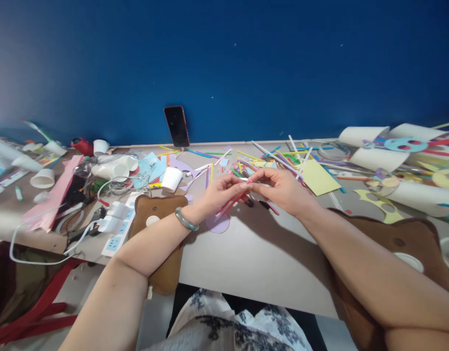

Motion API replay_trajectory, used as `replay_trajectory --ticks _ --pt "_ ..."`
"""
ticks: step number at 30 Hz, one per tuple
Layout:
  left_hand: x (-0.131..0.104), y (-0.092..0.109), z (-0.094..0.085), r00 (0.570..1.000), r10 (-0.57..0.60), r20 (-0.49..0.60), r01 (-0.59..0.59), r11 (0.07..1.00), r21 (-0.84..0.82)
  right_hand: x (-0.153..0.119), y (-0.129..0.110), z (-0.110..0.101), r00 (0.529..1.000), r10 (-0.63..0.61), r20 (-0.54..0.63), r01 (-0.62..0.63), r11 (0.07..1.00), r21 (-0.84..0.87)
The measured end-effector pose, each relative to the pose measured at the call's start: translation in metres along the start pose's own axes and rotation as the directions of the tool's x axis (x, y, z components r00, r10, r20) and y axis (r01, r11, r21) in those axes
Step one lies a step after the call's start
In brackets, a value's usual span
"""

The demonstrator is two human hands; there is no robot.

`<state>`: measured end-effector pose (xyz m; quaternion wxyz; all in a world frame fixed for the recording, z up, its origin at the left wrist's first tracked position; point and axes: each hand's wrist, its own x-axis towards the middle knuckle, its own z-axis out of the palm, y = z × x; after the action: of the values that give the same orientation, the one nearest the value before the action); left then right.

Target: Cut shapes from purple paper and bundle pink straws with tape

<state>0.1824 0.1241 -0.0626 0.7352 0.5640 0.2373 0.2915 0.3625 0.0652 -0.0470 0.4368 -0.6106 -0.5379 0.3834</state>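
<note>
Both hands meet over the middle of the table, fingertips nearly touching. My left hand is closed in a pinch on several thin pink-red sticks, which slant down to the left; whether they are straws or pipe cleaners I cannot tell. My right hand pinches at the upper end of the same sticks, its thumb and forefinger against the left fingertips. Beneath the left hand lies a round purple paper piece. Behind the hands is a loose heap of thin coloured sticks, partly hidden by the fingers.
A phone leans on the blue wall. A white paper cup, a power strip with cables and a brown pad lie left. Yellow paper, paper rolls and another brown pad are right.
</note>
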Motion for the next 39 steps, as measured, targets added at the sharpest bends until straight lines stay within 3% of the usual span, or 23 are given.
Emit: replay_trajectory --ticks 7,15,22,31,39 --pt "-0.001 0.001 -0.001 0.992 0.117 -0.057 -0.106 0.981 0.164 -0.002 -0.006 0.001 0.998 -0.046 0.044 0.047 0.999 -0.021" --pt "-0.003 0.004 0.002 0.998 -0.028 -0.063 0.03 0.999 0.028 -0.006 -0.01 0.004 0.987 -0.159 -0.028 0.158 0.987 -0.043" --pt "-0.003 0.005 0.002 0.999 -0.026 -0.034 0.027 0.999 0.028 -0.01 -0.007 0.01 0.973 -0.223 -0.061 0.213 0.968 -0.132" --pt "0.0 0.004 -0.002 0.993 -0.046 -0.109 0.039 0.997 -0.073 -0.013 -0.008 0.01 0.959 -0.281 -0.044 0.272 0.952 -0.138" --pt "-0.002 0.005 0.001 0.999 -0.034 -0.041 0.034 0.999 -0.014 -0.015 -0.009 0.01 0.958 -0.287 -0.028 0.277 0.943 -0.186"
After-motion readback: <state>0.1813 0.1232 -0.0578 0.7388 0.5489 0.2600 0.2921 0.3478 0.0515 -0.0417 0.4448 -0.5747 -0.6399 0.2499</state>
